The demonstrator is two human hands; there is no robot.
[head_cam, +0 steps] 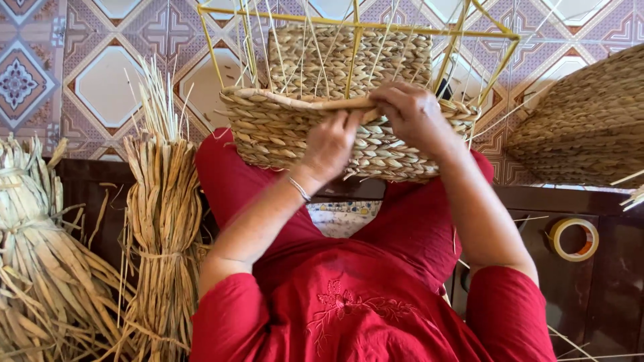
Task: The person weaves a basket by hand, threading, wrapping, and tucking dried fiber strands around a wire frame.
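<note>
A half-woven straw basket rests on my lap, built on a yellow wire frame with thin upright strands. My left hand presses against the basket's near wall, fingers pinching a flat straw strand that runs along the woven rim. My right hand is closed over the same strand at the rim's top edge, just right of the left hand. A thin bracelet circles my left wrist. I wear red clothing.
Two bundles of dried straw stand at the left. A finished woven basket lies at the right. A roll of tape sits on the dark wooden surface at right. Patterned floor tiles lie beyond.
</note>
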